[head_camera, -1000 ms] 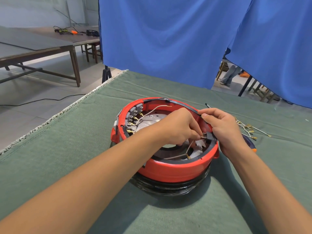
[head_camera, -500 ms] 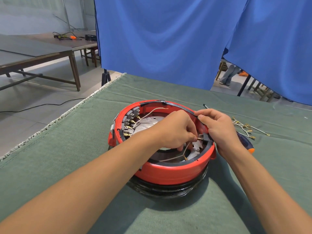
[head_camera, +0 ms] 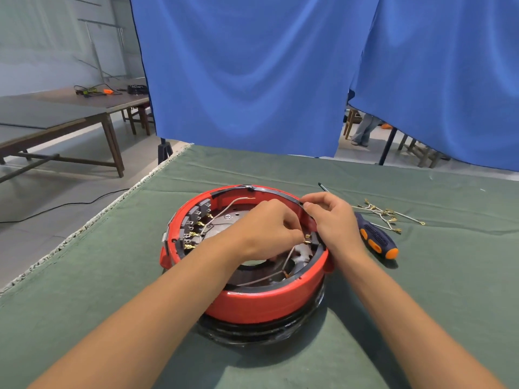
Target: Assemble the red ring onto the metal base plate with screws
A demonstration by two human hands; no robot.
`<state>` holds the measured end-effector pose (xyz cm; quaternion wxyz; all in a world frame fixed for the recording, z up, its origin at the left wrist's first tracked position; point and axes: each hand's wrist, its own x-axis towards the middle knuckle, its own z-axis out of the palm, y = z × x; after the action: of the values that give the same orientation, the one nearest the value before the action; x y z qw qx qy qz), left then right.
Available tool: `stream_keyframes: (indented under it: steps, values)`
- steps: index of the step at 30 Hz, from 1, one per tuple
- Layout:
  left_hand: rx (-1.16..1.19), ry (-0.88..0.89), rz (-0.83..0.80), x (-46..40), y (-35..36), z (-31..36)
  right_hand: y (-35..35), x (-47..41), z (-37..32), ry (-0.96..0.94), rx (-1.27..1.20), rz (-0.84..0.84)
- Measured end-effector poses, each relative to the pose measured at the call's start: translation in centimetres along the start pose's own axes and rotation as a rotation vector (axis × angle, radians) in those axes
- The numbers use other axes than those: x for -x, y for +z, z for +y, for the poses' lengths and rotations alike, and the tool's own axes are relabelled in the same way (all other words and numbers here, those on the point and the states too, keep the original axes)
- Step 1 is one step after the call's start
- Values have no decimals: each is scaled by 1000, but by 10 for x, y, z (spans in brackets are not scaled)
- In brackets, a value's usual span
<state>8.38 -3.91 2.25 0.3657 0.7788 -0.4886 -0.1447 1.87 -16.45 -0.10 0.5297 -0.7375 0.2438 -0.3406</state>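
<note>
Two bare forearms reach in from the near edge and meet over one red ring (head_camera: 261, 303) that sits in the middle of the green-covered table (head_camera: 84, 276). Under the ring a black rim (head_camera: 261, 332) shows along the near side. Inside the ring lies the metal base plate (head_camera: 234, 217), mostly hidden by the hands.

The left hand (head_camera: 264, 228) hovers inside the ring with its fingers curled, pinching a small brass terminal (head_camera: 307, 238) at about 3 o'clock of the ring. A thin pale wire (head_camera: 286, 261) runs from that spot down to the near inner wall. The right hand (head_camera: 334, 220) grips the ring's far-right rim at about 2 o'clock, fingers curled over the dark inner band (head_camera: 309, 213).

Along the inner wall at 9 to 10 o'clock sits a row of grey clips with brass terminals (head_camera: 196, 230); about five can be counted, though blur makes it uncertain. A second wire (head_camera: 233, 204) arcs toward 12 o'clock.

To the right of the ring, at 3 o'clock, lies one screwdriver (head_camera: 376, 238) with a dark blue and orange handle, its tip pointing away. Just beyond it is a small tangle of loose wires with brass ends (head_camera: 384, 216); their number cannot be told.

Beyond the table hang two blue curtains (head_camera: 252, 80). At far left stands one wooden bench table (head_camera: 56, 119).
</note>
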Motion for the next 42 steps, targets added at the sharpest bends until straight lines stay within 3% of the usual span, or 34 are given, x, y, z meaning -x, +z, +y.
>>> stream_keyframes:
  steps: [5, 11, 16, 21, 27, 30, 33, 37, 42]
  values:
    - [-385, -43, 94, -12, -1, 2, -18, -12, 3, 9, 133, 24]
    - [-521, -163, 24, -27, -2, -12, -80, -44, 30, 58, 657, 124]
    - [-566, -144, 26, -24, -3, -11, -107, -73, 53, 218, 839, -78]
    - [-545, -138, 75, -24, -4, -9, -102, -85, 54, 187, 860, -238]
    - [-542, -145, 83, -24, -4, -10, -107, -77, 51, 153, 872, -62]
    - [-534, -149, 103, -23, -4, -10, -110, -70, 41, 11, 873, 68]
    - [-490, -154, 141, -22, -4, -9, -103, -63, 23, -119, 787, 68]
    - [-308, -153, 244, -19, -9, -5, -85, -48, -3, -229, 604, -55]
    - [105, -4, 383, -8, -14, 5, -64, -24, -24, -338, 459, -189]
